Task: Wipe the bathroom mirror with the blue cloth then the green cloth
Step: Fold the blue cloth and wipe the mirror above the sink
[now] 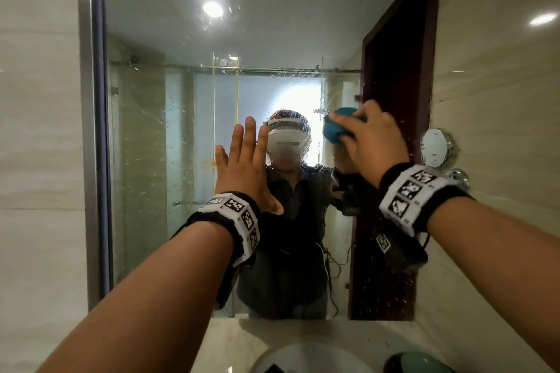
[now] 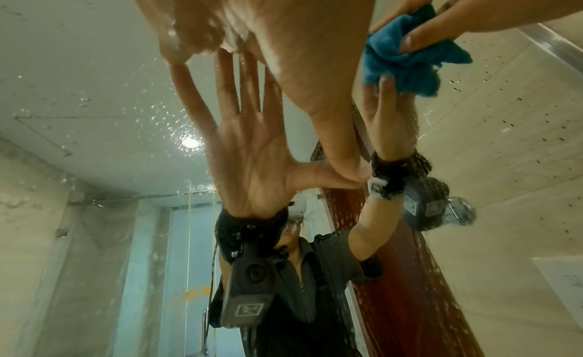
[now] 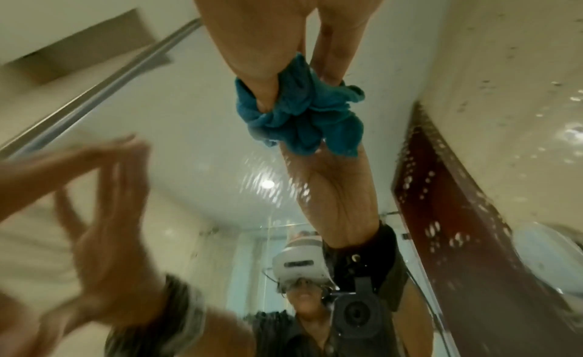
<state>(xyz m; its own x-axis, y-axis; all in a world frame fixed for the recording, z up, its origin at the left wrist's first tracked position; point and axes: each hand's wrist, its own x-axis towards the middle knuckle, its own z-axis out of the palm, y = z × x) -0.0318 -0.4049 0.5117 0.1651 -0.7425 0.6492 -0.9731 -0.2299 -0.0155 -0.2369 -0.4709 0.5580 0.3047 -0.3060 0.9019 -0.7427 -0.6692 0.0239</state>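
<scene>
Shiny glass, soft cloth, smooth stone

The mirror [image 1: 188, 130] is shiny glass, spotted with water drops, and its edge strip [image 1: 91, 100] looks like dull grey metal. The blue cloth [image 3: 299, 118] is soft and fuzzy — all crumpled up in the right hand [image 1: 368, 142]. The wall tiles [image 1: 500, 85] are pale, smooth and glossy. The worktop [image 1: 230, 342] looks like smooth, pale stone, and the sink [image 1: 303, 357] is shiny white. The wristbands [image 1: 239, 221] are black cloth — a bit rough.

left hand [image 1: 242, 166] on mirror [image 1: 169, 136], cloth [image 1: 336, 127] right
</scene>
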